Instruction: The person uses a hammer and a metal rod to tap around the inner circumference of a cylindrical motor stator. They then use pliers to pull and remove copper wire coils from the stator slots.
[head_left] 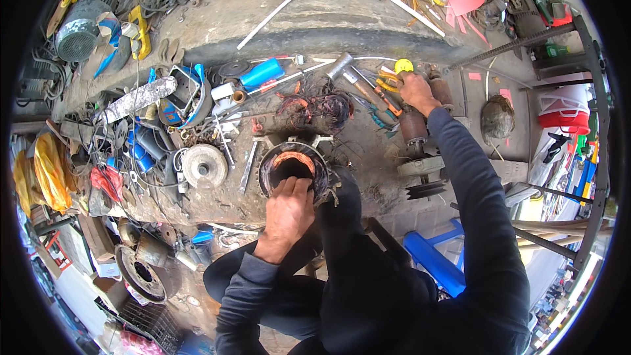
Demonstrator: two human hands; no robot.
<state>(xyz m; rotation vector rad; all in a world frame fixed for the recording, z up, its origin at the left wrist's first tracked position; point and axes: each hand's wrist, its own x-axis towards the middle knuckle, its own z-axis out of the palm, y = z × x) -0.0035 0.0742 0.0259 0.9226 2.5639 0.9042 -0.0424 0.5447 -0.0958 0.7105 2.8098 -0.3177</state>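
Observation:
A motor stator with copper windings stands on the dirty workbench in front of me, its round opening facing up. My left hand grips its near rim, fingers curled at the opening; the fingertips are partly hidden. At the back right of the bench, my right hand has its fingers closed beside a round yellow object; what they hold, if anything, I cannot make out. Yellow-handled tools lie against those fingers. A hammer rests to their left. Below the right wrist lies a motor rotor.
Tangled dark wire lies behind the stator. A round metal motor cover and a wrench are to its left. A grooved pulley sits near the right edge. A metal rack stands on the right.

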